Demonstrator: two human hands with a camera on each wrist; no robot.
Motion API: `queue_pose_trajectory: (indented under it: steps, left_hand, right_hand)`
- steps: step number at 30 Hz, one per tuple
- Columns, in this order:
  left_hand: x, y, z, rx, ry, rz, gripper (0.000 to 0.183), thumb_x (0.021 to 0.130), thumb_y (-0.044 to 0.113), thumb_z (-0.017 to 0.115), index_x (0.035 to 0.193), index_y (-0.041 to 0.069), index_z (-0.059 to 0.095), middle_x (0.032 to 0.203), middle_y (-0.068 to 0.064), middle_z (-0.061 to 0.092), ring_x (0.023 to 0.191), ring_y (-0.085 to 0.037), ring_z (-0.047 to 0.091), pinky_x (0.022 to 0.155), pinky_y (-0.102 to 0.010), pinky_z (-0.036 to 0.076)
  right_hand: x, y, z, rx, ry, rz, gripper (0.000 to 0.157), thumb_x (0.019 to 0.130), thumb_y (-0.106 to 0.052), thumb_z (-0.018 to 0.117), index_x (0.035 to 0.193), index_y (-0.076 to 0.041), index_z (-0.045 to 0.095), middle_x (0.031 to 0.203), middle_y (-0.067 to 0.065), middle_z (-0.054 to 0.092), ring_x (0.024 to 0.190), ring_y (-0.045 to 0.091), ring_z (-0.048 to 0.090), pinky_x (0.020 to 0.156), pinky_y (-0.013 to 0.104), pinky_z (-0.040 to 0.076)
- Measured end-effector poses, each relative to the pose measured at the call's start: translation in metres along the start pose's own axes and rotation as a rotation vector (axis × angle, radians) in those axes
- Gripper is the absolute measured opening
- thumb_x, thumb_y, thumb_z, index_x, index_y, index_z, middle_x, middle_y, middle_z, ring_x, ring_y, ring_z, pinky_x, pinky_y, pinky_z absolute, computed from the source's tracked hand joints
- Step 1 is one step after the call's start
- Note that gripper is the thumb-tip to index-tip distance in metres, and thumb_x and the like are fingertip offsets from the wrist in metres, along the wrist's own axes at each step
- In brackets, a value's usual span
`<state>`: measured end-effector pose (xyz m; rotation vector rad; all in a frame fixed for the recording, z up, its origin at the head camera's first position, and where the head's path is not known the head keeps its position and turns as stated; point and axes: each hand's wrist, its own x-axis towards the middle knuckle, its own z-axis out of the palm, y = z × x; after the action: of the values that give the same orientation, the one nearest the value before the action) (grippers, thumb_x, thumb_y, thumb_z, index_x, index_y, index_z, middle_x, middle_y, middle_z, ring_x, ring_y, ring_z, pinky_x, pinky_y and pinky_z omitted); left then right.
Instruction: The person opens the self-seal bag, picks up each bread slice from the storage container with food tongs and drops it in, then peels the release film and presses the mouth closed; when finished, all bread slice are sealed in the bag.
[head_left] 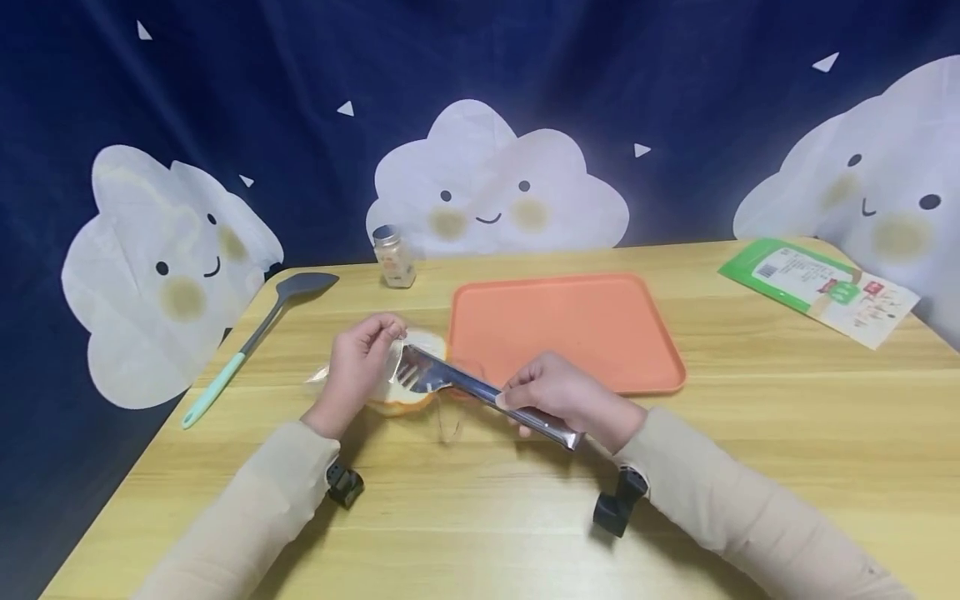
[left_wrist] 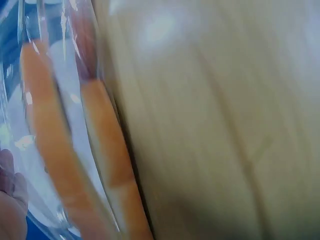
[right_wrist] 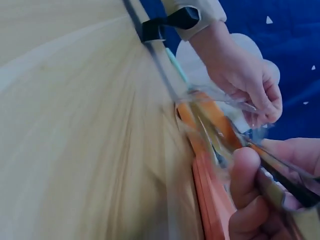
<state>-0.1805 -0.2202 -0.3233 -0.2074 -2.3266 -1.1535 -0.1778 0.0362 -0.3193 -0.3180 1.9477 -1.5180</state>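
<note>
My left hand (head_left: 358, 358) pinches the edge of a clear plastic bag (left_wrist: 67, 30) between thumb and fingers. Slices of bread (left_wrist: 55, 150) with brown crusts lie in the bag, which the left wrist view shows up close. In the head view the bread (head_left: 405, 403) is partly covered by the left hand. Metal tongs (head_left: 480, 388) with a slotted, fork-like end are gripped by my right hand (head_left: 558, 392). Their tips overlap the bread and the bag's edge, right beside the left fingertips. The right wrist view shows the right thumb (right_wrist: 245, 172) pressed on the tongs.
An orange tray (head_left: 555, 333) lies just behind the hands, close to the bread. A spatula (head_left: 258, 342) with a mint handle is at the left, and a small jar (head_left: 393, 258) stands at the back. At the far right lies a green and white packet (head_left: 813, 287).
</note>
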Motion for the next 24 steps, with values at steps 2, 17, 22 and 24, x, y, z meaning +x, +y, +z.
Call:
queue_pose_trajectory:
  steps: [2, 17, 22, 24]
  left_hand:
    - [-0.003, 0.003, 0.002, -0.010, -0.013, 0.000, 0.012, 0.089, 0.004, 0.059, 0.081, -0.001, 0.066, 0.087, -0.014, 0.069, 0.076, -0.007, 0.058, 0.069, -0.011, 0.046]
    - [-0.004, 0.010, 0.013, 0.065, -0.035, -0.128, 0.016, 0.093, 0.012, 0.055, 0.086, 0.003, 0.066, 0.083, -0.010, 0.067, 0.071, -0.015, 0.055, 0.062, -0.020, 0.044]
    - [0.005, 0.003, 0.001, 0.094, -0.007, -0.226, 0.019, 0.095, 0.014, 0.052, 0.092, 0.002, 0.067, 0.090, -0.014, 0.068, 0.076, -0.018, 0.058, 0.068, -0.026, 0.048]
    - [0.010, 0.002, -0.004, 0.102, 0.013, -0.222, 0.019, 0.094, 0.014, 0.053, 0.093, 0.001, 0.066, 0.092, -0.016, 0.068, 0.081, -0.021, 0.060, 0.074, -0.032, 0.049]
  right_hand:
    - [0.002, 0.001, 0.002, 0.024, 0.021, -0.006, 0.023, 0.085, -0.004, 0.059, 0.101, 0.013, 0.064, 0.077, 0.021, 0.065, 0.050, 0.013, 0.058, 0.052, 0.023, 0.051]
    - [0.035, -0.004, 0.037, 0.087, 0.112, 0.017, 0.022, 0.084, -0.001, 0.062, 0.101, 0.013, 0.064, 0.092, 0.024, 0.064, 0.050, 0.015, 0.058, 0.048, 0.022, 0.050]
    - [0.027, -0.005, 0.032, 0.047, 0.072, -0.011, 0.024, 0.086, -0.003, 0.061, 0.104, 0.012, 0.063, 0.097, 0.024, 0.064, 0.050, 0.014, 0.057, 0.049, 0.021, 0.049]
    - [0.022, -0.006, 0.026, 0.024, 0.056, -0.023, 0.027, 0.086, -0.006, 0.061, 0.105, 0.013, 0.062, 0.097, 0.024, 0.064, 0.051, 0.014, 0.057, 0.051, 0.022, 0.049]
